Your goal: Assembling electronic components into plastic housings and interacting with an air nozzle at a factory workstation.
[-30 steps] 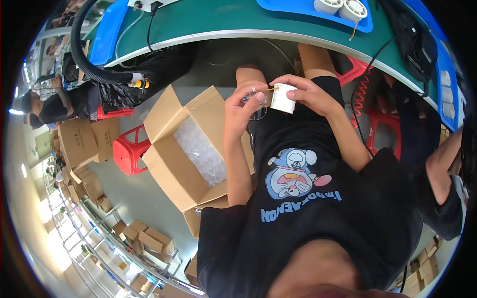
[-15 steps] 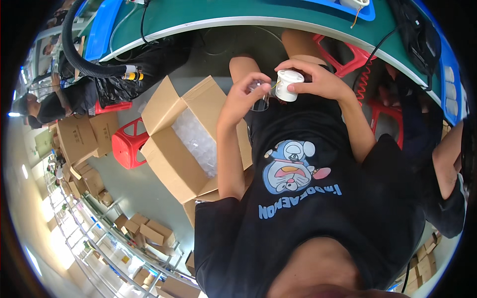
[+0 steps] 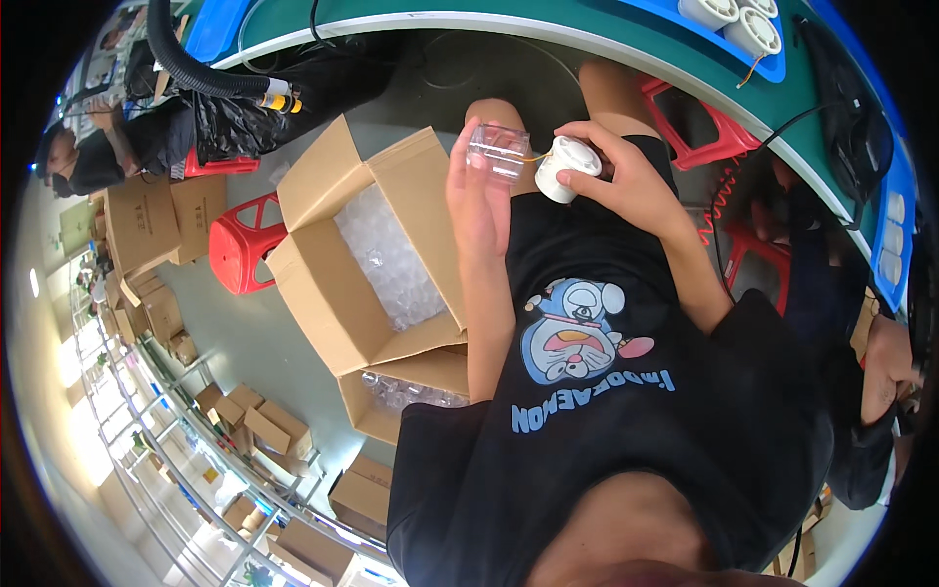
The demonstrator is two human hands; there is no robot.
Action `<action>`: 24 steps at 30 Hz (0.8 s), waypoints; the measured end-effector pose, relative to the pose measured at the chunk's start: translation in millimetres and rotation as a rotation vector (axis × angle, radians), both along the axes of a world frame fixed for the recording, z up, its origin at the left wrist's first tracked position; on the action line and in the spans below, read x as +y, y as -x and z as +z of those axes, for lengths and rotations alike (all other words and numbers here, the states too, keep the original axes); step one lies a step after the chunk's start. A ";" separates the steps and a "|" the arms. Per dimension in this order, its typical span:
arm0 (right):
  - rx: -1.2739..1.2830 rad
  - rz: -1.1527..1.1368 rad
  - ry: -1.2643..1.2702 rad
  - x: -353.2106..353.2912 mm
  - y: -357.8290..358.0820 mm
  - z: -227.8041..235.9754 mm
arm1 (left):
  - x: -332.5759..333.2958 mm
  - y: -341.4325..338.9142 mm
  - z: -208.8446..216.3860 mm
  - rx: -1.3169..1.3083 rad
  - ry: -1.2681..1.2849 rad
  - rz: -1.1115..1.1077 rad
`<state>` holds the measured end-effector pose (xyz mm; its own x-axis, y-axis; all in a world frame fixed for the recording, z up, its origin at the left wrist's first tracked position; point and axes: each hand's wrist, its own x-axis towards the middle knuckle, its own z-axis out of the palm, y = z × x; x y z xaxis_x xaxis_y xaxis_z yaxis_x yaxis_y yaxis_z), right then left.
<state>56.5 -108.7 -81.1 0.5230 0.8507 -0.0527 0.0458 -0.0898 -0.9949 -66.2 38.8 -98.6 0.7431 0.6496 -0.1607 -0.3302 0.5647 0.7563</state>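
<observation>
Head view shows the left hand [image 3: 476, 201] holding a clear cup [image 3: 498, 151] and the right hand [image 3: 616, 171] gripping a white round part [image 3: 562, 167], side by side, almost touching, a thin wire [image 3: 536, 158] between them.

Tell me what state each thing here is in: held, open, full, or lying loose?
left hand: closed around the clear plastic cup.
right hand: gripping the round white part.
thin yellow wire: runs between cup and white part.
large cardboard box: flaps open, holding clear plastic pieces.
red stool: standing beside the box, unoccupied.
</observation>
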 end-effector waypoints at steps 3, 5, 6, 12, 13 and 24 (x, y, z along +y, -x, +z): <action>0.113 -0.072 0.011 0.1 2.9 8.7 | -5.1 2.8 8.5 0.051 -0.108 0.028; 0.212 -0.093 -0.063 -1.4 2.4 13.1 | -5.6 2.4 11.4 0.029 -0.140 -0.006; 0.209 -0.100 -0.063 -2.1 2.1 14.0 | -6.1 0.9 12.7 0.025 -0.139 -0.013; 0.385 -0.127 -0.216 -5.6 2.4 15.3 | -9.0 -4.8 13.1 -0.056 -0.046 -0.090; 0.394 -0.141 -0.243 -6.0 2.3 14.5 | -9.7 -5.8 12.6 -0.029 -0.077 -0.103; 0.310 -0.136 -0.321 -24.1 -0.6 5.4 | -13.6 -4.9 13.9 -0.044 -0.005 -0.192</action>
<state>57.1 -132.8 -75.6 0.6320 0.7744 0.0311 -0.2486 0.2406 -0.9383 -61.3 25.2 -84.7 0.8596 0.4962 -0.1220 -0.2500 0.6167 0.7465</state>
